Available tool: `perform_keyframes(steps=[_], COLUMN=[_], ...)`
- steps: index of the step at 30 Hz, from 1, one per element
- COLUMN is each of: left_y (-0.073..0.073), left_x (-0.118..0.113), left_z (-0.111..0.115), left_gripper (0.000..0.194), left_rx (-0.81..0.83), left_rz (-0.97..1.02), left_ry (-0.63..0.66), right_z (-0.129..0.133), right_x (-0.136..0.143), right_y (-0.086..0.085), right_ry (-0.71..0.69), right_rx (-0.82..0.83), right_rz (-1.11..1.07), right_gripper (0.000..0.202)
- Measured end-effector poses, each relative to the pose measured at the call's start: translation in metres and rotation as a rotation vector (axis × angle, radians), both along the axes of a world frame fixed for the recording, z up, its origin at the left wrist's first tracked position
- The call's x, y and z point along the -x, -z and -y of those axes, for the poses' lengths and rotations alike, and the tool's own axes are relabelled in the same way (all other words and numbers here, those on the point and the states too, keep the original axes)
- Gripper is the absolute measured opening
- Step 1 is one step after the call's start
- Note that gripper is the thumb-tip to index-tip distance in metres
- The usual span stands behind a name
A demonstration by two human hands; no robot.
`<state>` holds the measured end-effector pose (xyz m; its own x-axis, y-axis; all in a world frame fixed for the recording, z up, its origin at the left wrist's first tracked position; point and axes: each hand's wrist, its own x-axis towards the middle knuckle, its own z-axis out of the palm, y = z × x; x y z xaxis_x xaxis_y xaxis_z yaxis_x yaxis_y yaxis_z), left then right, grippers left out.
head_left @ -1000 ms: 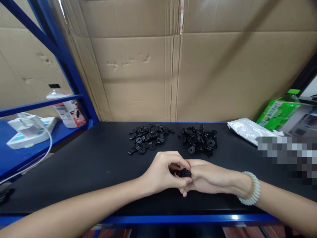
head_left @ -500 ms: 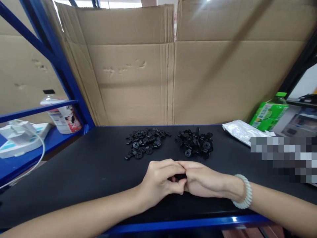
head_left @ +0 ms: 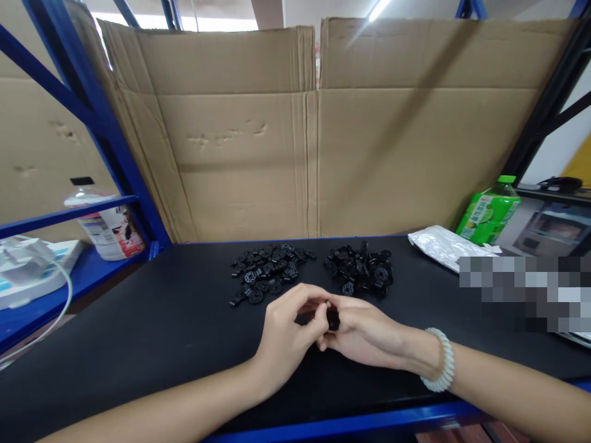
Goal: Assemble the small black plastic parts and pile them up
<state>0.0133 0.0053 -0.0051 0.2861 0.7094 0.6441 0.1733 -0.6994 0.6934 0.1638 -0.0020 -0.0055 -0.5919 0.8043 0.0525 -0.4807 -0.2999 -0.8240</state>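
Note:
Close together over the front of the black table (head_left: 175,344), my two hands work on a small black plastic part (head_left: 332,320), mostly hidden by the fingers. My left hand (head_left: 290,326) is closed, thumb and fingers pinching at the part from the left. My right hand (head_left: 364,332), with a pale coiled band (head_left: 441,360) at the wrist, curls around the part from the right. Beyond the hands lies a pile of black plastic pieces with round perforated discs (head_left: 272,271). A second pile of similar black pieces (head_left: 360,267) sits to its right.
A cardboard wall (head_left: 240,154) stands behind the table. At the right are a silvery plastic bag (head_left: 438,246) and a green bottle (head_left: 489,212). To the left, a blue shelf holds a large bottle (head_left: 108,231) and a white power strip with plugs (head_left: 37,267).
The camera view has shifted slightly. My left fingers have changed from lying across the right hand to a more arched pinch, and more of the black part shows between the hands.

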Motion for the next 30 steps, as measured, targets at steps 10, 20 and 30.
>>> perform_keyframes(steps=[10, 20, 30], left_y=[-0.004, 0.002, 0.006], left_x=[0.008, 0.012, 0.008], left_z=[-0.013, -0.010, -0.009], left_gripper=[0.018, 0.016, 0.028], left_rx=[0.289, 0.233, 0.066], left_rz=[0.194, 0.079, -0.376], left_ry=[-0.009, 0.035, 0.112], right_z=[-0.004, -0.027, -0.063], right_x=[-0.013, -0.061, -0.100], right_y=[-0.009, -0.033, -0.028], right_ry=[0.116, 0.670, 0.796], right_rx=[-0.159, -0.994, -1.024], right_rz=[0.198, 0.938, 1.178], right_gripper=[0.031, 0.033, 0.041])
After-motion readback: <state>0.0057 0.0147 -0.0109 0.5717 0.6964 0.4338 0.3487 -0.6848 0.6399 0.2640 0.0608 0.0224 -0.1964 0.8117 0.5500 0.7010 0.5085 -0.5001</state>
